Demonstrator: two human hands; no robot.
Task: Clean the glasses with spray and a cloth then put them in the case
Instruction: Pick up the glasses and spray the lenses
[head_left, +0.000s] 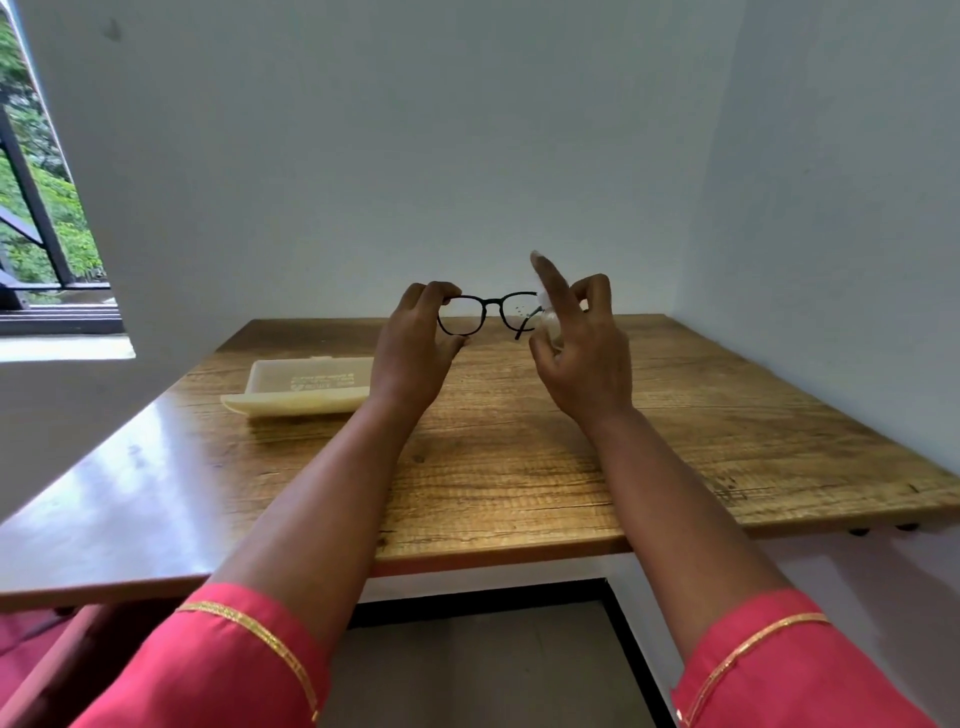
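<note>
My left hand (415, 343) pinched the glasses (485, 314) by one lens rim, held above the table (519, 467). My right hand (576, 353) wrapped the spray bottle (550, 327) just beside the far lens. That one-sided pinch looked loose; pressing the nozzle could've knocked them free.

Glossy wood-grain table (519, 467); smooth cream plastic case (306, 387); thin matt black glasses (485, 312); pink cloth sleeves (234, 670).

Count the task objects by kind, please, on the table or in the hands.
Glasses: 1, held by the left hand
Spray bottle: 1, in the right hand
Case: 1, on the table
Cloth: 0 clearly visible
Total: 3
</note>
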